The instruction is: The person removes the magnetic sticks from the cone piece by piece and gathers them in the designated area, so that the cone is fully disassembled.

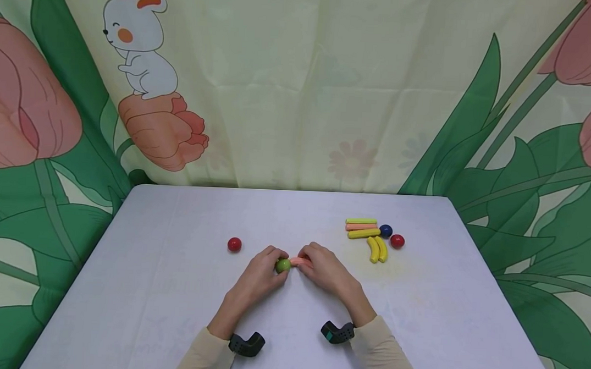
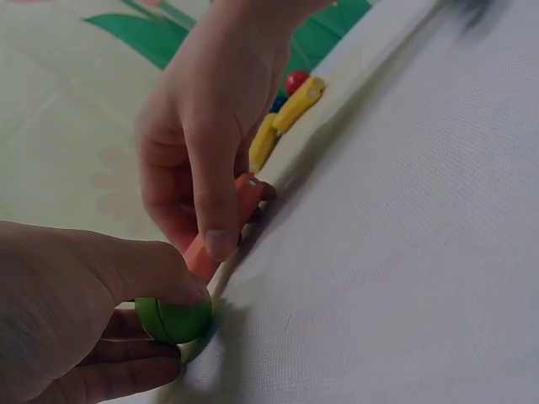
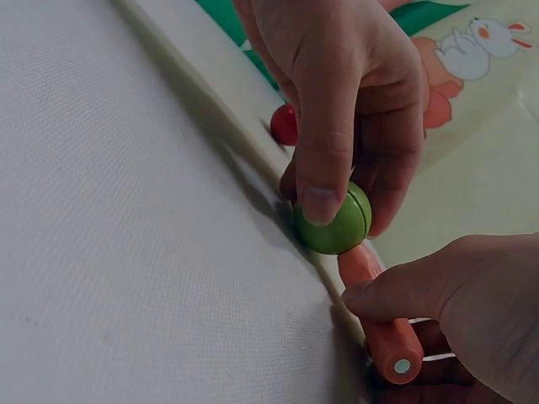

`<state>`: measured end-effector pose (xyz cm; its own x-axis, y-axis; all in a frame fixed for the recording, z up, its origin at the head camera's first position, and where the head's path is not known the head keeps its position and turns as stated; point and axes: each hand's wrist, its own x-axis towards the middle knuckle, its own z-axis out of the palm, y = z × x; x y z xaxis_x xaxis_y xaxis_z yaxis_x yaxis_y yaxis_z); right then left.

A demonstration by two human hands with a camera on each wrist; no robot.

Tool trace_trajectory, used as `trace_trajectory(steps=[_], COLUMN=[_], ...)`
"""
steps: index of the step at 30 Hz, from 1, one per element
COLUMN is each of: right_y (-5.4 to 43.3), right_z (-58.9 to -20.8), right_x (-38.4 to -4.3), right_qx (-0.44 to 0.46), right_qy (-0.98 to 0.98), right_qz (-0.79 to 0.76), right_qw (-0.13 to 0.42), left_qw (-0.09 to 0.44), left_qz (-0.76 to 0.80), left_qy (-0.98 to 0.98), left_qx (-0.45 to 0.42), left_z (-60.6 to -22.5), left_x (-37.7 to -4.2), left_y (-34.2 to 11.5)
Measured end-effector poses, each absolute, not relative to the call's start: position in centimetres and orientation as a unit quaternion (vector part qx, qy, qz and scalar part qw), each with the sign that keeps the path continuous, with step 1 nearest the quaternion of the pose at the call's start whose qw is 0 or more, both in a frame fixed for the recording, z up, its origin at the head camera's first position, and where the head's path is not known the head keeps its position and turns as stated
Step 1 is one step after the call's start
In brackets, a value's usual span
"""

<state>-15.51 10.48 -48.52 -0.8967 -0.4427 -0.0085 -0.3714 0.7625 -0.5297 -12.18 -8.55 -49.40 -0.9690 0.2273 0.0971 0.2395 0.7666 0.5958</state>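
My left hand (image 1: 263, 270) pinches a green ball (image 1: 282, 265) with a thin groove round it, between thumb and fingers. With thumb and fingers, my right hand (image 1: 327, 268) grips a curved orange-pink toy stick (image 3: 393, 343), which has a small silvery disc on its outer end. The stick's other end meets the green ball, and both are held low over the table. In the left wrist view the right thumb lies along the stick (image 2: 202, 259). To the left of my left hand lies a red ball (image 1: 234, 244).
At the back right of the white table (image 1: 172, 289) lie a light green stick (image 1: 361, 221), a pink stick (image 1: 361, 227), a yellow stick (image 1: 364, 233), two curved yellow pieces (image 1: 373, 249), a dark blue ball (image 1: 386, 231) and another red ball (image 1: 397, 242). A printed curtain (image 1: 279, 96) hangs behind.
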Motion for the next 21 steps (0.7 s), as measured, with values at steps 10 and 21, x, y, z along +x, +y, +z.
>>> trace_trajectory(steps=[10,21], right_y=[10.59,10.87], right_z=[-48.67,-48.8], right_x=[-15.63,-15.74], right_qx=[-0.223,-0.234], right_qy=[0.934,0.928], right_qz=[-0.271,-0.281], right_qw=[0.067,0.074], left_qw=[0.006,-0.016], left_qz=[-0.322,-0.321], left_qy=[-0.938,-0.94], left_qx=[-0.125,-0.117], left_z=[-49.4,-49.38], left_x=[-12.19,-12.15], left_y=[-8.46,-8.44])
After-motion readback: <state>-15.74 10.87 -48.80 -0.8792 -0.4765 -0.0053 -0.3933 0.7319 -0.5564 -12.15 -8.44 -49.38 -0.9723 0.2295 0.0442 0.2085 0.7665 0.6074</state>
